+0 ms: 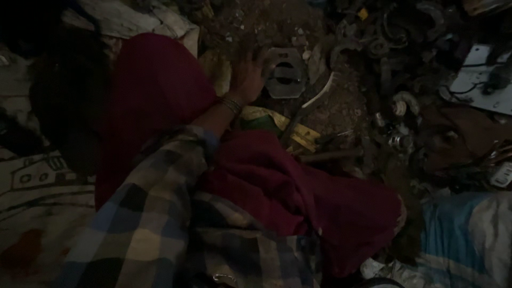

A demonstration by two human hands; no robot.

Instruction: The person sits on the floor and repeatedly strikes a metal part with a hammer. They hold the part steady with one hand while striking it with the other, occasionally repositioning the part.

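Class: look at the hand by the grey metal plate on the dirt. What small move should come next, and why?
Probably curl the fingers under the near edge of the metal plate and lift it. The hand rests flat at its left edge, not gripping; which hand it is cannot be told. The plate lies flat on dirt beside scrap.

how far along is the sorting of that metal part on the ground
Done: nothing clearly finished shows; it is too dark to tell. In hand: one hand, which side I cannot tell, rests on the edge of a flat grey metal plate lying on the dirt. Left: the scrap metal pile at upper right lies loose, and the yellow ruler lies untouched.
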